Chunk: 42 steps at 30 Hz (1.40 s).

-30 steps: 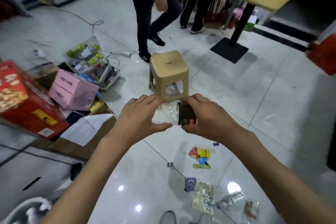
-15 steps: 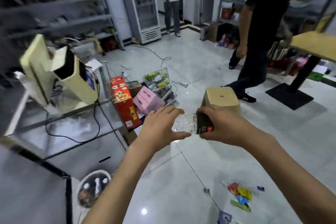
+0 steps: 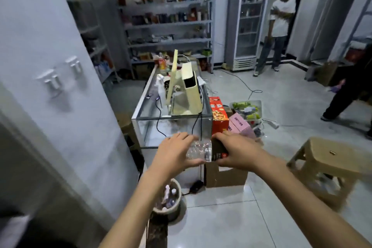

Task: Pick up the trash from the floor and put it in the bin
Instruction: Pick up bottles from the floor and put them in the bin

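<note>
Both of my hands are out in front of me, clamped on one crushed clear plastic bottle (image 3: 199,150) held level between them: my left hand (image 3: 173,154) wraps its crumpled see-through end, thumb underneath and fingers over the top, and my right hand (image 3: 236,152) grips the end with the dark label, where a bit of red print shows. The two hands sit close together with only a short stretch of bottle bare between them. Below my left forearm, on the floor, stands a round bin (image 3: 173,201) with some rubbish already in it; my arm hides part of its rim. Just beyond my right hand is an open cardboard box (image 3: 225,176), and past my knuckles a glass counter (image 3: 173,119) carries a cream-coloured machine (image 3: 185,90) with cables hanging down. A red carton (image 3: 218,115) and a pink box (image 3: 240,125) lie further off beyond my right hand, and a tan plastic stool (image 3: 330,165) stands out to my right. Far ahead, a person in a white shirt (image 3: 278,24) stands beside a glass-door fridge (image 3: 249,26).
</note>
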Each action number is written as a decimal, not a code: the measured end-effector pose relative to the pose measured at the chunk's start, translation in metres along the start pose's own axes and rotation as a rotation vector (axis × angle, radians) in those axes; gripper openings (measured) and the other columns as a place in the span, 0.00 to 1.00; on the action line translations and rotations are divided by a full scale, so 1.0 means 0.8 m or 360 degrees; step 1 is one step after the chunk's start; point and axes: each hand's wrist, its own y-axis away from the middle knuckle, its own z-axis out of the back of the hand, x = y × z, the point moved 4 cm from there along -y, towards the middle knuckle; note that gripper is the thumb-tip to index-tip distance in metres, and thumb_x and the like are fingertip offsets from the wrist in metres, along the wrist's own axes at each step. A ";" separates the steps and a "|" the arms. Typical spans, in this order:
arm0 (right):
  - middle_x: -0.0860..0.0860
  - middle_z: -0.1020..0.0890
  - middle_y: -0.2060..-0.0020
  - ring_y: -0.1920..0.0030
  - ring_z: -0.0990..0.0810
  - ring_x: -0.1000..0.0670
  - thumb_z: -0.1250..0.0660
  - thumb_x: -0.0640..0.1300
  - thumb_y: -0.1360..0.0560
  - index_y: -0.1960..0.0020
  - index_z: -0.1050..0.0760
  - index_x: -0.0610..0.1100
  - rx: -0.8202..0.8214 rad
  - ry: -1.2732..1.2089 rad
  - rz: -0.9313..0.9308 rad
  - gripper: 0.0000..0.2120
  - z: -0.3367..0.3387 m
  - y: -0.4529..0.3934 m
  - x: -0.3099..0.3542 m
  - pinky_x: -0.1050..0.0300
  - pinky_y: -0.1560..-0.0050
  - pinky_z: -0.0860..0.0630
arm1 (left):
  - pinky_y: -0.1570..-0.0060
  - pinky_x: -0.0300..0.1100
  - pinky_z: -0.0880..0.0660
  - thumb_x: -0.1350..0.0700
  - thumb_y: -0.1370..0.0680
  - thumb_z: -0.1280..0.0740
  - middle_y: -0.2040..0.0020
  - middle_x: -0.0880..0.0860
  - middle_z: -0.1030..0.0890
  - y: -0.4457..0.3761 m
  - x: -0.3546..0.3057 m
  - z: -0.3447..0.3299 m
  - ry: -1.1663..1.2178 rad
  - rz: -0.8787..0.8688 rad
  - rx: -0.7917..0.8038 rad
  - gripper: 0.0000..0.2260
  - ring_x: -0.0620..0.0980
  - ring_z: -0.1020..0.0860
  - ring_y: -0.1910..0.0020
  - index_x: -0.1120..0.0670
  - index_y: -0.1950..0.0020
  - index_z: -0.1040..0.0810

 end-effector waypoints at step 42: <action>0.44 0.31 0.29 0.29 0.34 0.43 0.28 0.57 0.32 0.30 0.31 0.43 0.0807 -0.0572 -0.0310 0.34 -0.892 -0.545 0.014 0.54 0.32 0.34 | 0.33 0.45 0.34 0.54 0.22 0.38 0.29 0.50 0.29 0.023 0.591 -0.800 0.0430 0.0799 0.0761 0.23 0.54 0.31 0.31 0.48 0.26 0.33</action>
